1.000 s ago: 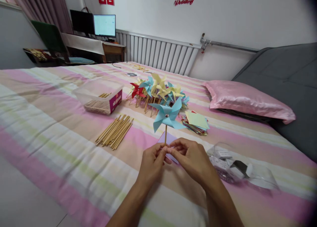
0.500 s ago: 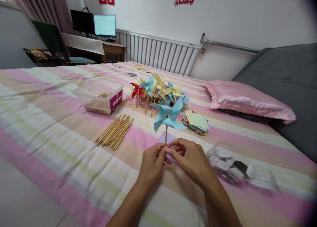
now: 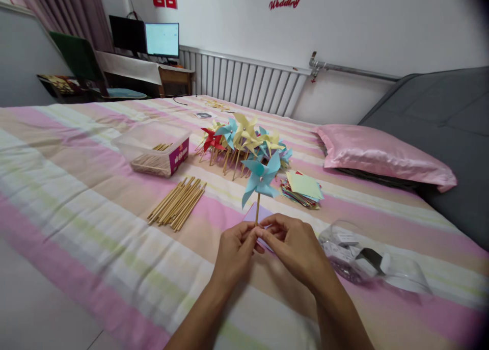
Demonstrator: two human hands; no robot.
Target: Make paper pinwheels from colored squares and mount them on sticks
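A blue paper pinwheel (image 3: 263, 176) stands upright on a thin wooden stick, its round pin at the centre. My left hand (image 3: 237, 243) and my right hand (image 3: 291, 240) both pinch the lower part of that stick, fingertips meeting around it. The stick's bottom end is hidden by my fingers. Under and behind my hands lies a purple paper square (image 3: 250, 213) on the striped bedspread (image 3: 160, 284). Beyond the held pinwheel is a cluster of finished pinwheels (image 3: 246, 136) in yellow, blue and red.
Loose wooden sticks (image 3: 178, 205) lie to the left, before a clear plastic box (image 3: 153, 136) holding more sticks. A stack of coloured paper (image 3: 303, 187) is right of the pinwheels. Clear plastic containers (image 3: 367, 263) sit near my right forearm. A pink pillow (image 3: 382, 154) rests farther right.
The blue pinwheel's head has turned and shifted slightly to the right, its stick leaning a little more. Both hands keep the same hold and place.
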